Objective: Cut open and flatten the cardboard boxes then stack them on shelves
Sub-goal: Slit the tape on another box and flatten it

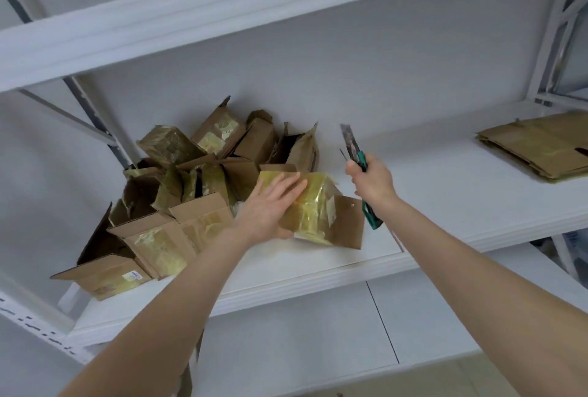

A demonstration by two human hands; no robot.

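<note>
A small taped cardboard box point(321, 209) lies on the white shelf point(429, 205), one brown flap sticking out to the right. My left hand point(270, 205) holds it, fingers laid flat over its top and thumb under its near edge. My right hand point(372, 180) grips a green-handled utility knife point(356, 155) just right of the box, its long blade pointing up and away, clear of the cardboard. A heap of several opened, tape-covered boxes point(178, 193) fills the shelf's left part.
Flattened cardboard sheets point(537, 145) lie stacked at the shelf's far right. Another white shelf board point(222, 15) runs overhead, and a lower shelf point(318, 333) shows beneath. Metal uprights point(553, 31) frame the right side.
</note>
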